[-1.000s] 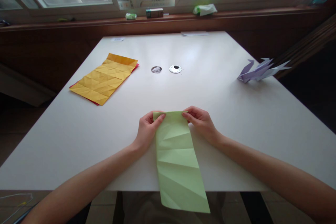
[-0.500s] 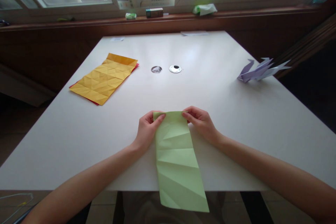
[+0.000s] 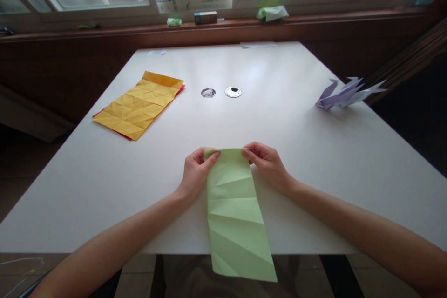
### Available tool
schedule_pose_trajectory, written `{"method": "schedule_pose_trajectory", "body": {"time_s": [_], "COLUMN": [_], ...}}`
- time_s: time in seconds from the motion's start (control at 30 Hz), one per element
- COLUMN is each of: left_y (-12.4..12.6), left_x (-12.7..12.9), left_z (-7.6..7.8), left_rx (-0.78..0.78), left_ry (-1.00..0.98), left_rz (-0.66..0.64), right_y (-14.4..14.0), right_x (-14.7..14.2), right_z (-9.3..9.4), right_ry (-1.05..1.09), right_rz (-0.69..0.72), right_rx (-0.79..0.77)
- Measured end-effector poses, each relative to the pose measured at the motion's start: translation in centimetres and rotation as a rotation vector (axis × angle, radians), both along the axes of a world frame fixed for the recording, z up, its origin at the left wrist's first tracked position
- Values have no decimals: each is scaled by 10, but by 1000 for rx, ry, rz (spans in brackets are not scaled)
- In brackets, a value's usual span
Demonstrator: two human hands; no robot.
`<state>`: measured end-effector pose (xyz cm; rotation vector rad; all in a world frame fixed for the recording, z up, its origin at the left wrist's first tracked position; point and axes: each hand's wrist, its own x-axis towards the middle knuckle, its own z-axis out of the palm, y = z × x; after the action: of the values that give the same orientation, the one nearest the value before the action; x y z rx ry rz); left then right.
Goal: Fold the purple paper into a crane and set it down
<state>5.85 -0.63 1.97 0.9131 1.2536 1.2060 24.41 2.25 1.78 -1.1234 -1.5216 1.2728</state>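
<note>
now pinching the far corners of the green paper strip: left hand on the left corner, right hand on the right. lying creased on the white bench, near end hanging over the front edge. best done by keeping corners level, tension even, pressing along existing creases. yellow sheet well apart at left.

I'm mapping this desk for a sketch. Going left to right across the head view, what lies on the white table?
Creased yellow paper sheet → left hand → pale green creased paper strip → right hand → folded lilac paper figure.
</note>
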Motion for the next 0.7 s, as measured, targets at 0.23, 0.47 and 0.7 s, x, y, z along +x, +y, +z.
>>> {"method": "schedule_pose_trajectory", "body": {"time_s": [0.23,0.47,0.7], "left_y": [0,0,2], "left_x": [0,1,1], "left_z": [0,-1,-2], "left_rx": [-6,-19,-2], "left_ry": [-7,-59,-100], "left_rz": [4,15,90], "right_y": [0,-1,-2], "right_x": [-1,1,0], "right_z": [-1,-4,-4], "right_ry": [-1,-21,-41], "right_rz": [6,-11,-81], "right_rx": [2,27,69]}}
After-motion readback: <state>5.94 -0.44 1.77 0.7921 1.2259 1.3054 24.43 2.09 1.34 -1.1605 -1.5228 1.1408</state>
